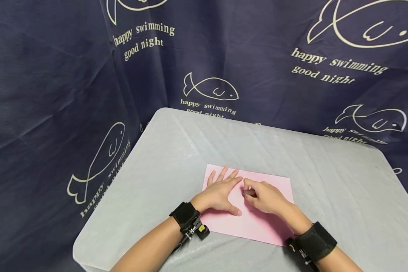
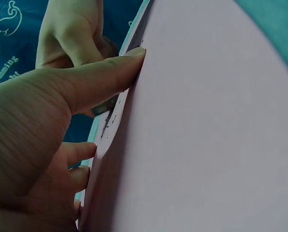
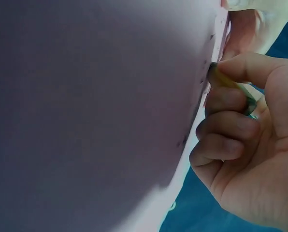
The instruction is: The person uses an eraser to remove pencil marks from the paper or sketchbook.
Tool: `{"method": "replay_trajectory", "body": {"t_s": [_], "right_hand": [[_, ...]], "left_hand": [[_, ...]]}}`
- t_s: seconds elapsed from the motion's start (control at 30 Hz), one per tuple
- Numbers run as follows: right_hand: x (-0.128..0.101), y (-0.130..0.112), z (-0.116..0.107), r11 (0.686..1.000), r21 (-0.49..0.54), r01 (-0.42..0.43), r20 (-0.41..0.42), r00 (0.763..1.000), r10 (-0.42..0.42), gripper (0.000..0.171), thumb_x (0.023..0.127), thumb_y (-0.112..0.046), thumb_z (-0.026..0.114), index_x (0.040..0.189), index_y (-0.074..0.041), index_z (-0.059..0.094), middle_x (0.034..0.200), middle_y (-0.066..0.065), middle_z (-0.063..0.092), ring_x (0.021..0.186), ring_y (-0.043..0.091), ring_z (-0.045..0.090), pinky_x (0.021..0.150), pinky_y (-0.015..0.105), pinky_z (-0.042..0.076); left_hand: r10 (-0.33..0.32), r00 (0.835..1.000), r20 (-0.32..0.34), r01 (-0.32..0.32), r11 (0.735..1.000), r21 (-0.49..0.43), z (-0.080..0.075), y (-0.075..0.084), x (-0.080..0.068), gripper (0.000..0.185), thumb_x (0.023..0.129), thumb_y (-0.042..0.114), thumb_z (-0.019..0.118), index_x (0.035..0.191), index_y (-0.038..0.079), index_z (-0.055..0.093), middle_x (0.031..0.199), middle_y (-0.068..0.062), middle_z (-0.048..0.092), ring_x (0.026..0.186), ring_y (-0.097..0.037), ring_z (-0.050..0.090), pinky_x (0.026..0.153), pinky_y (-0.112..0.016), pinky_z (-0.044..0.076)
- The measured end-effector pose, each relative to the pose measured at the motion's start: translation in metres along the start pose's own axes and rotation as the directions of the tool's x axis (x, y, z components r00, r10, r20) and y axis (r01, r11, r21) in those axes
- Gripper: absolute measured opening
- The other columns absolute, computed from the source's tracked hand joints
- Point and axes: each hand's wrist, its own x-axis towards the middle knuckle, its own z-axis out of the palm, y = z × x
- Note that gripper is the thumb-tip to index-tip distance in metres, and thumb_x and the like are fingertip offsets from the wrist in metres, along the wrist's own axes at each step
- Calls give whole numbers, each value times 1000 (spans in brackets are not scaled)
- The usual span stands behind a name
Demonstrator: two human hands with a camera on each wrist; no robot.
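Fingers: left hand (image 1: 221, 192) spread flat on pink paper (image 1: 258, 223); right hand (image 1: 263, 196) pinches a short pencil (image 3: 231, 83) beside it, mid-table (image 1: 326, 170). Small dark marks dot the paper; likely more remains.

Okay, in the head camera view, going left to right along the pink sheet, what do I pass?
Black left wrist strap → left hand pressed flat on the pink paper → right hand pinching a small pencil-like tool → black right wrist strap. All over the grey table.
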Motion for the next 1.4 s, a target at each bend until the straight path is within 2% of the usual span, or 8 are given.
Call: {"method": "replay_trajectory", "body": {"t_s": [0.3, 0.47, 0.67, 0.8, 0.93, 1.07, 1.23, 1.4], "right_hand": [[-30, 28, -11, 991, 60, -119, -35, 992, 121, 32, 74, -6, 75, 76, -22, 47, 61, -16, 33, 58, 1, 33, 57, 21, 23], [-38, 38, -14, 992, 5, -129, -59, 990, 129, 31, 71, -7, 74, 74, -22, 46, 61, -16, 35, 59, 2, 36, 58, 21, 23], [-38, 36, -17, 988, -96, -122, -49, 992, 118, 24, 77, -11, 69, 77, -23, 48, 59, -16, 36, 56, 2, 35, 56, 22, 23], [-34, 28, -19, 996, -48, -71, -48, 996, 69, 18, 87, -12, 69, 92, -21, 55, 63, -15, 40, 59, 2, 39, 58, 22, 31], [-23, 16, -17, 998, 30, 54, -19, 998, -54, 20, 93, -12, 70, 105, -16, 55, 64, -15, 42, 60, 1, 39, 58, 22, 34], [-7, 6, -11, 989, 8, 147, 5, 989, -147, 21, 95, -12, 70, 108, -16, 54, 67, -16, 48, 60, 0, 41, 59, 22, 38], [6, 0, -5, 986, -66, 151, 26, 988, -150, 22, 92, -12, 73, 105, -21, 57, 77, -14, 62, 66, 3, 51, 62, 26, 44], [8, 2, -4, 994, -79, 81, 21, 997, -80, 24, 88, -15, 76, 102, -26, 60, 74, -12, 57, 66, 8, 49, 61, 29, 42]], "left_hand": [[-4, 1000, 2, 4, 1000, 20, 0, 3, 1, 115, 68, 64, 85, 162, 28, 30, 173, 5, 11, 161, -26, -3, 125, -61, -1], [-7, 1000, 5, 7, 1000, 15, -1, 2, 0, 116, 68, 64, 85, 162, 28, 29, 173, 5, 11, 161, -25, -4, 125, -61, -2], [0, 1000, 2, 0, 1000, 10, 0, 1, 0, 116, 67, 64, 86, 162, 28, 30, 173, 5, 11, 161, -26, -4, 125, -62, -2], [6, 1000, -2, -6, 1000, 9, 1, 1, 1, 116, 67, 64, 86, 162, 27, 30, 173, 5, 12, 161, -27, -3, 125, -62, -2], [6, 1000, -1, -6, 1000, 3, 1, 2, 1, 115, 68, 64, 85, 162, 27, 30, 173, 4, 13, 161, -27, -3, 125, -62, -1], [10, 1000, 1, -10, 1000, -8, 1, 3, 0, 114, 69, 64, 85, 162, 27, 30, 173, 2, 14, 161, -28, -2, 124, -63, -1], [11, 1000, 0, -11, 1000, -9, 1, 2, 0, 112, 69, 64, 85, 161, 28, 31, 173, 3, 13, 161, -28, -2, 125, -62, -2], [10, 1000, -1, -10, 1000, -11, 0, 1, 0, 111, 69, 63, 85, 161, 28, 33, 173, 4, 12, 161, -27, -3, 125, -62, -2]]}}
